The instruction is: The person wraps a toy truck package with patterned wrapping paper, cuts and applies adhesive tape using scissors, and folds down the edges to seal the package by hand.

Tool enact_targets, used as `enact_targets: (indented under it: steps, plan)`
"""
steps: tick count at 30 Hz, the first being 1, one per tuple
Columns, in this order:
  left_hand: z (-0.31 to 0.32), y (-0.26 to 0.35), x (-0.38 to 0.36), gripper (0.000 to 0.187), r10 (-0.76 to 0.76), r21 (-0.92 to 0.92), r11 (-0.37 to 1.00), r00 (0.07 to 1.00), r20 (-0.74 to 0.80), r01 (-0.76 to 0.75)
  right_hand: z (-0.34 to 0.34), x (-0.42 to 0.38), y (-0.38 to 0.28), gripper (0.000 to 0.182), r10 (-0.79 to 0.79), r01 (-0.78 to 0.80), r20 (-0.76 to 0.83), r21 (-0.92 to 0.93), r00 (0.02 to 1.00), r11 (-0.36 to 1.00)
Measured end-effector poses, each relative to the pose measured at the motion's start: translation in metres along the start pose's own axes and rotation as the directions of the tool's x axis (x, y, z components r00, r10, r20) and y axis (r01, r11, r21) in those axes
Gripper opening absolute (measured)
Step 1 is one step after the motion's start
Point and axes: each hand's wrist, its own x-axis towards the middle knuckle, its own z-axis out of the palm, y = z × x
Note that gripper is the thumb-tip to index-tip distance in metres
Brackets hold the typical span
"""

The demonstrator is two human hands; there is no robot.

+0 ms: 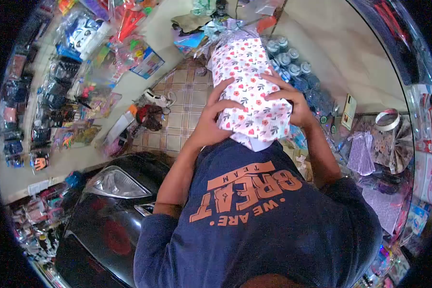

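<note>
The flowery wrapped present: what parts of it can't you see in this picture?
- Head view: the wrapped present has its near end hidden behind the navy T-shirt.
- What is inside: hidden by the floral paper.
- Left hand and right hand cover patches of both sides.
- The far end blurs into shiny plastic wrap.

Floral-wrapped parcel (249, 86) — white paper, red and dark flowers — upright, against the chest.

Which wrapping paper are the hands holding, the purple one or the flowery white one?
The flowery white one. Both the left hand and right hand press on that wrapped parcel, while the purple paper lies apart on the right, untouched.
</note>
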Motion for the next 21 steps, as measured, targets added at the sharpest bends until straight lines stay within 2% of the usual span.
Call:
enact_targets:
  steps: [4,6,11,13,15,17,18,21]
  plan:
    - [0.017,-0.025,0.049,0.046,0.085,0.003,0.996,0.995,0.046,-0.085,-0.032,-0.012,0.010,0.041,0.068,-0.073,-0.076,-0.063,0.995,0.995]
    - [0.025,-0.042,0.075,0.048,0.216,0.018,0.976,0.972,0.087,-0.219,-0.050,-0.020,0.027,0.044,0.103,-0.113,-0.124,-0.085,0.987,0.990]
    - [0.050,-0.085,0.124,0.052,0.205,-0.102,0.976,0.972,0.115,-0.194,-0.084,-0.025,0.061,0.046,0.164,-0.176,-0.184,-0.049,0.969,0.983]
    - [0.060,-0.099,0.140,0.053,0.226,-0.034,0.974,0.965,0.134,-0.223,-0.097,-0.025,0.073,0.047,0.164,-0.185,-0.190,-0.097,0.968,0.978]
    - [0.066,-0.113,0.152,0.052,0.232,-0.055,0.972,0.963,0.138,-0.227,-0.107,-0.029,0.097,0.047,0.168,-0.187,-0.194,-0.085,0.966,0.979]
    - [0.075,-0.128,0.158,0.052,0.175,-0.074,0.983,0.976,0.126,-0.167,-0.115,-0.033,0.116,0.047,0.178,-0.184,-0.163,-0.020,0.970,0.983]
    - [0.078,-0.135,0.161,0.052,0.171,-0.063,0.984,0.976,0.132,-0.164,-0.115,-0.033,0.120,0.046,0.200,-0.215,-0.156,-0.087,0.967,0.973]
    - [0.084,-0.153,0.168,0.053,0.192,0.001,0.981,0.971,0.143,-0.194,-0.111,-0.033,0.133,0.047,0.211,-0.237,-0.185,-0.132,0.960,0.962]
